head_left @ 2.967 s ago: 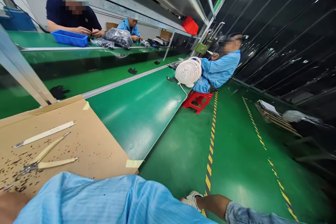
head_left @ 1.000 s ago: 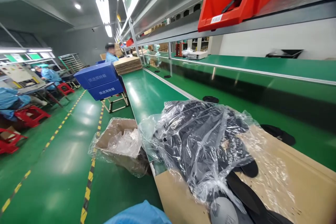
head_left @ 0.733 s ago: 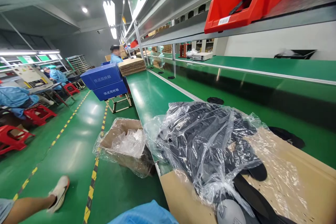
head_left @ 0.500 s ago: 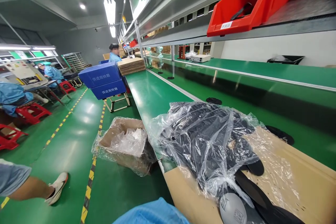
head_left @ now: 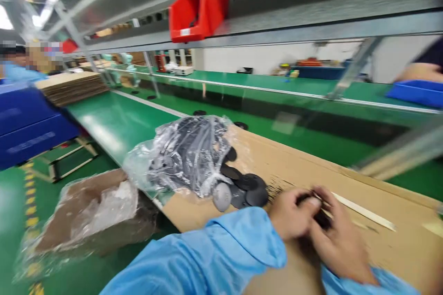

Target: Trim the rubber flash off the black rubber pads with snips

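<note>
My left hand (head_left: 292,214) and my right hand (head_left: 341,239) are close together over a cardboard sheet (head_left: 294,161), fingers curled around a small dark piece (head_left: 322,219). Motion blur and the fingers hide its exact kind. Left of the hands lie several flat black discs (head_left: 256,190) and a grey disc (head_left: 222,196) with faint markings. Beyond them a clear plastic bag (head_left: 188,152) full of dark flat pieces rests on the bench. Tiny black bits (head_left: 275,185) are scattered beside my left hand. A pale narrow strip (head_left: 367,213) lies to the right.
A carton (head_left: 58,226) lined with plastic stands on the floor at left, near stacked blue crates (head_left: 31,120). A red bin (head_left: 199,9) sits on the overhead shelf. A slanted metal post (head_left: 408,143) rises at right. A person's arm (head_left: 424,71) shows beyond the bench.
The view has swung right, so the bag and red bin appear farther left. Both my hands have come into view, holding the small dark piece.
</note>
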Demonstrator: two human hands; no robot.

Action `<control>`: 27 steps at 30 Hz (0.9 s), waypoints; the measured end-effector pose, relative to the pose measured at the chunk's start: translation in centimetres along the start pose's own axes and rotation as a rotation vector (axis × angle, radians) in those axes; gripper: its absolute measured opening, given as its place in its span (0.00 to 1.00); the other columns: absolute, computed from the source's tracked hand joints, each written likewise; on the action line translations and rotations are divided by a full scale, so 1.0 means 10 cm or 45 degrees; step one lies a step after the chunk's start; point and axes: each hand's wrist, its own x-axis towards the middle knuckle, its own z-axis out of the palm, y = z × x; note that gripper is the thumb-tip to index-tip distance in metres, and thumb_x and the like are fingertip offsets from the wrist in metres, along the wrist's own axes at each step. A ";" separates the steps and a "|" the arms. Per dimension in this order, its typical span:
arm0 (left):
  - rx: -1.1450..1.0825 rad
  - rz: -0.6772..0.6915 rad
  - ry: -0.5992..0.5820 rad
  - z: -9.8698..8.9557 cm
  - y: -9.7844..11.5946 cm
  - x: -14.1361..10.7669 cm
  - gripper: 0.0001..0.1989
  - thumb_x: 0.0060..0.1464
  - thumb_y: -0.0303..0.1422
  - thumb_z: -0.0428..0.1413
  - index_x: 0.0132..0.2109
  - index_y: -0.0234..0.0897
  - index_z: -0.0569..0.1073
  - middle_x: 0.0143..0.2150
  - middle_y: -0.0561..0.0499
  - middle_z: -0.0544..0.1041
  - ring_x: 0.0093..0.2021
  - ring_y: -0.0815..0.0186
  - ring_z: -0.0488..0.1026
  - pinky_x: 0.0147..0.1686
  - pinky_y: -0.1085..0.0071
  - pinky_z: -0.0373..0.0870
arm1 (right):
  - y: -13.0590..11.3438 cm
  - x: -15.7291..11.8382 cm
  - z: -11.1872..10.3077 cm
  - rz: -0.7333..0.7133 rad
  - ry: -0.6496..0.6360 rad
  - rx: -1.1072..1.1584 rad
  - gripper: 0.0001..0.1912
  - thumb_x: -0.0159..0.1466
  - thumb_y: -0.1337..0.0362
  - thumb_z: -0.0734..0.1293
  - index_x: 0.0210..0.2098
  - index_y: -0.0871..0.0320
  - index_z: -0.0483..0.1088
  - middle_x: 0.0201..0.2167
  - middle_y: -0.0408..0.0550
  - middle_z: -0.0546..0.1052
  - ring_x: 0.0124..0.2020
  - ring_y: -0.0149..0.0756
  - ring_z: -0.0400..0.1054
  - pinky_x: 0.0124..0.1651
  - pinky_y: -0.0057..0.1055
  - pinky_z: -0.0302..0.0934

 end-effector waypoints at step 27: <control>-0.621 0.011 0.452 -0.25 0.18 0.23 0.20 0.45 0.40 0.63 0.43 0.34 0.72 0.37 0.48 0.78 0.39 0.64 0.75 0.43 0.65 0.71 | -0.10 0.02 -0.17 0.144 -0.380 -0.472 0.11 0.65 0.64 0.63 0.44 0.54 0.74 0.39 0.51 0.75 0.44 0.44 0.65 0.50 0.43 0.57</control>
